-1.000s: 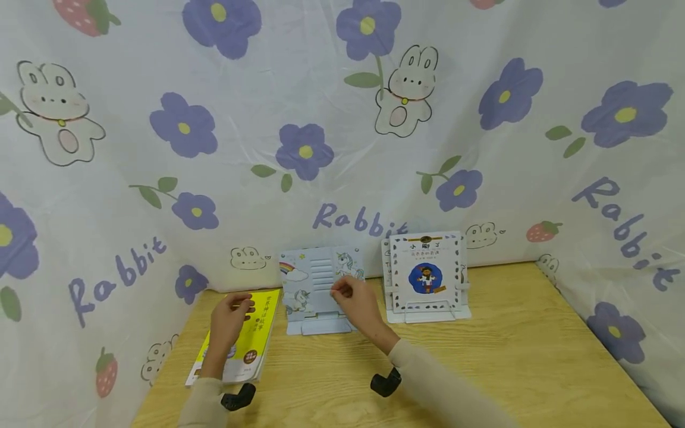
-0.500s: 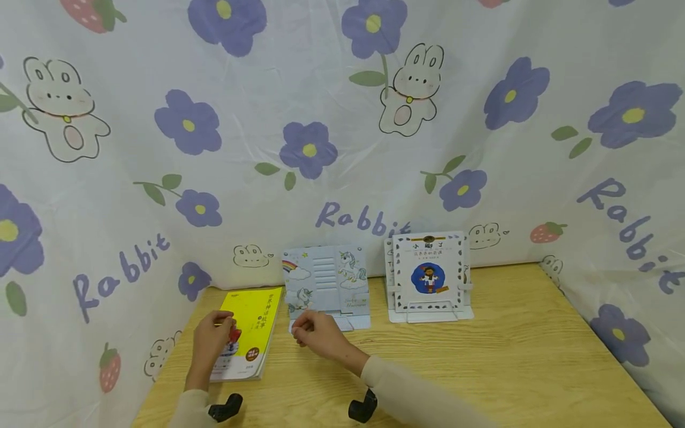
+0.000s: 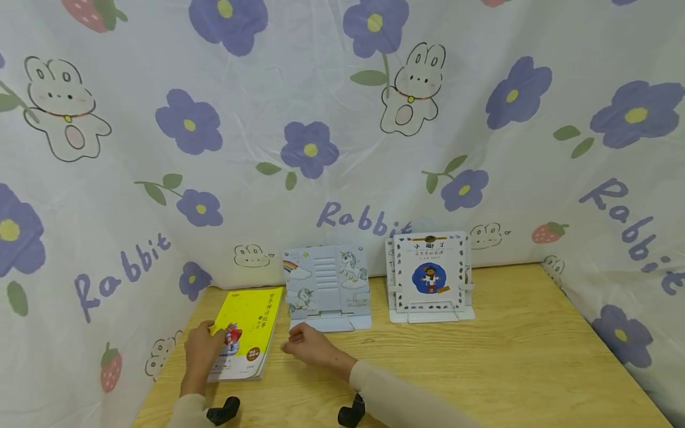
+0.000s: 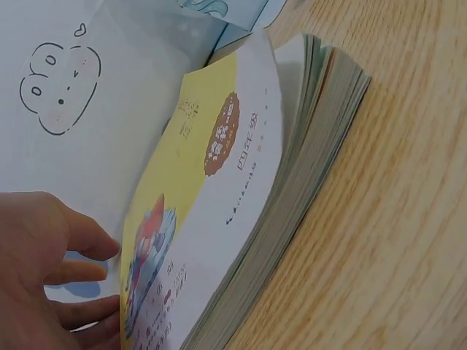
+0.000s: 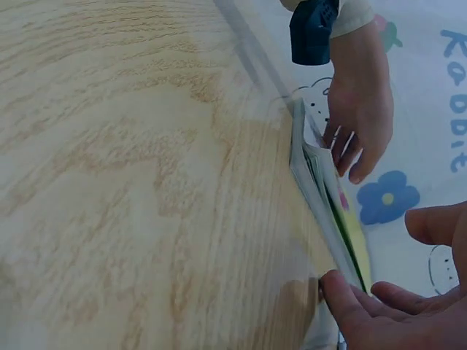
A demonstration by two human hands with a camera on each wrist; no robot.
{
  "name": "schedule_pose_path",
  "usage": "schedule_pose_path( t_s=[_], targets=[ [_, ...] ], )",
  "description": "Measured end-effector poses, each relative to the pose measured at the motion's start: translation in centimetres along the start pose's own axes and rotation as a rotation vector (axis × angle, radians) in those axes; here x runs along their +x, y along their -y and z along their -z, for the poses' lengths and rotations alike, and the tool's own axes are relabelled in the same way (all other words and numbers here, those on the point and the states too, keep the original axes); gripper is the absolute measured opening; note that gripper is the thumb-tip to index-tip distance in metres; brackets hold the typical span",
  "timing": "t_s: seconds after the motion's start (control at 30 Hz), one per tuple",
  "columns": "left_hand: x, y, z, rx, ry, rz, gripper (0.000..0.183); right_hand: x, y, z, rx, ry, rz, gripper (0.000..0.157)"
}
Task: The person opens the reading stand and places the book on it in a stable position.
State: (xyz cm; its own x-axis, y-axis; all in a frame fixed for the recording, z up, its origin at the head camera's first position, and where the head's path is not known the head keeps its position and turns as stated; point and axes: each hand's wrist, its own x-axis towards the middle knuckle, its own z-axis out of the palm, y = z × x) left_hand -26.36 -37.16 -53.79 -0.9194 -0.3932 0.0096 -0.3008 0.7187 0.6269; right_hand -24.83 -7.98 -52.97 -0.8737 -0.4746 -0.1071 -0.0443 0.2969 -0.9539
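A thick paperback book (image 3: pixel 243 312) with a yellow and white cover lies flat on the left part of the table. My left hand (image 3: pixel 202 352) is at its left edge, fingers slightly bent; in the left wrist view the fingertips (image 4: pixel 102 273) are at the cover's edge, partly hidden behind it. Close to the book's right side is my right hand (image 3: pixel 313 348). The right wrist view has its thumb (image 5: pixel 434 224) spread away from the fingers, which are by the page edges (image 5: pixel 321 182). Whether they touch the book, I cannot tell. Neither hand grips it.
Behind my right hand stands a pale blue bookstand (image 3: pixel 325 279) with unicorn pictures. Further right, a second bookstand (image 3: pixel 467 312) holds a white picture book (image 3: pixel 428 273). A patterned curtain (image 3: pixel 246 178) hangs behind the wooden table (image 3: pixel 514 356).
Both hands have come down from above the table. The right hand moved left, from in front of the unicorn bookstand to beside the yellow book; the left hand moved to the book's left edge.
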Motion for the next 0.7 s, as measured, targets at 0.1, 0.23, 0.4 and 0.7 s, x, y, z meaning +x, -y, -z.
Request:
schedule_pose_path(
  t_s=[0.1,0.23,0.4,0.7],
  targets=[
    [0.1,0.0,0.0,-0.007,0.026,0.056,0.062,0.1,0.0,-0.2,0.088,0.049,-0.028,0.053],
    [0.1,0.1,-0.1,-0.053,0.022,0.113,0.062,0.1,0.1,-0.5,0.249,0.103,-0.053,0.058],
    [-0.1,0.3,-0.1,-0.143,0.02,0.144,0.062,0.2,0.0,-0.9,0.355,0.13,-0.092,0.061],
    [-0.7,0.1,0.0,-0.302,0.05,0.204,0.063,0.5,-1.1,-1.5,0.447,0.133,-0.074,0.057]
  ],
)
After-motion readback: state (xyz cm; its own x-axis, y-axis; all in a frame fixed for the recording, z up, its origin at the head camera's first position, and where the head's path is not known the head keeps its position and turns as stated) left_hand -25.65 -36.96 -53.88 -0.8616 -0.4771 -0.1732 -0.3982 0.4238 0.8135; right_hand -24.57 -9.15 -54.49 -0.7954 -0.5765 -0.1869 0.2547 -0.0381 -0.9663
